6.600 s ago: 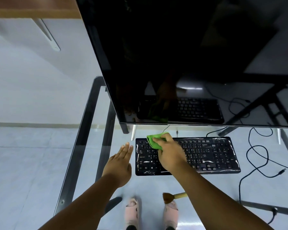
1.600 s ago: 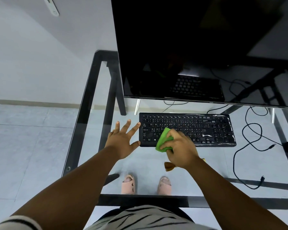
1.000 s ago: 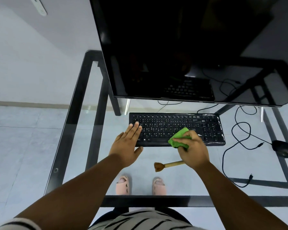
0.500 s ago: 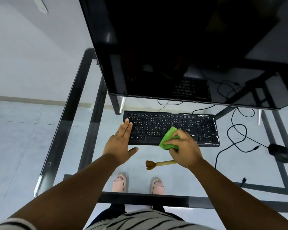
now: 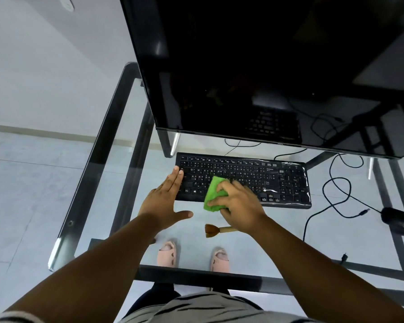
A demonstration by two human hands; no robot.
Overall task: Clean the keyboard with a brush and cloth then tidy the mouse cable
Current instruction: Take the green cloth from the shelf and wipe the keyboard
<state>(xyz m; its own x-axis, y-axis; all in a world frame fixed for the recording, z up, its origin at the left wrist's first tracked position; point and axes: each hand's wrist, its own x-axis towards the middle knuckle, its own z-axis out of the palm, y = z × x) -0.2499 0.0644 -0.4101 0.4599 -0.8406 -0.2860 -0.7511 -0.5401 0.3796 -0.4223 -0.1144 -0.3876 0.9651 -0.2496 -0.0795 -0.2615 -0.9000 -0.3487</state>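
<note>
A black keyboard point(image 5: 254, 176) lies on the glass desk below the monitor. My right hand point(image 5: 239, 207) is closed on a green cloth point(image 5: 214, 193) pressed on the keyboard's lower left keys and front edge. My left hand point(image 5: 167, 201) lies flat and open, fingertips resting on the keyboard's left end. A small wooden brush point(image 5: 216, 230) lies on the glass just under my right wrist, bristles pointing left. The black mouse point(image 5: 397, 220) sits at the far right, its cable point(image 5: 336, 194) looping loosely between it and the keyboard.
A large dark monitor point(image 5: 266, 66) overhangs the back of the glass desk point(image 5: 117, 183). The desk's black frame runs along the left and front edges. My feet in pink sandals point(image 5: 167, 252) show through the glass. A loose plug end point(image 5: 343, 256) lies at front right.
My right hand has slid the green cloth leftward along the keyboard's lower rows. My left hand stays at the keyboard's left end. The brush has not moved.
</note>
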